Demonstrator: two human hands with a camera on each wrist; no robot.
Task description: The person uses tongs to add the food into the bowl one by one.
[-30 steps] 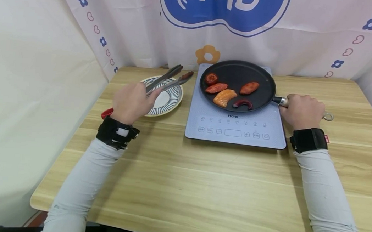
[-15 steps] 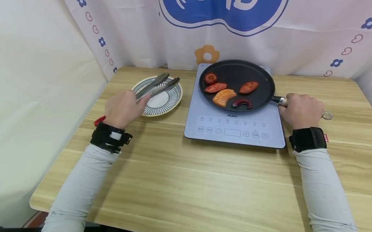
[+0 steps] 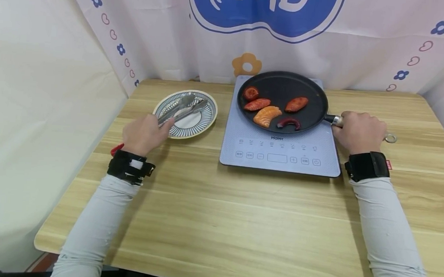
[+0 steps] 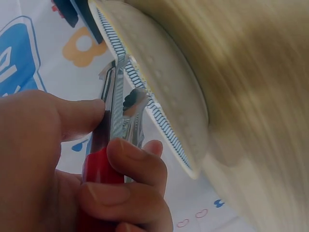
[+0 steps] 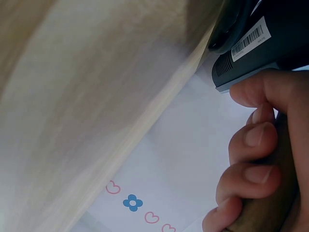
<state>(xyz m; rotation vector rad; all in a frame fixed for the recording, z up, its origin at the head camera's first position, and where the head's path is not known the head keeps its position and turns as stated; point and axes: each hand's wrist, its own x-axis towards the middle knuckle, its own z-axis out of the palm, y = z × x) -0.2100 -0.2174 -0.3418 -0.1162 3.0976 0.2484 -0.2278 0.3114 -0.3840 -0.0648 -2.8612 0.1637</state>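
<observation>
My left hand (image 3: 143, 134) grips a pair of metal tongs (image 3: 182, 109) by their red handle (image 4: 99, 169). The tong tips are over the inside of the patterned plate (image 3: 207, 127), at its rim in the left wrist view, a small gap between the arms. My right hand (image 3: 361, 132) is wrapped around the handle (image 5: 270, 203) of a black frying pan (image 3: 282, 85). In the pan lie an orange salmon-like piece (image 3: 267, 116), a round red tomato-like piece (image 3: 251, 93), two reddish oval pieces (image 3: 296, 104) and a curled dark-red piece (image 3: 289, 123).
The pan stands on a pale induction cooker (image 3: 244, 152) with touch controls. All of it is on a wooden table (image 3: 247, 225). A printed white curtain (image 3: 167, 37) hangs right behind the table's far edge. The plate sits left of the cooker.
My left hand has drawn left and toward me, and the tongs have come down over the plate, their tips now closer together. My right hand stays on the pan handle.
</observation>
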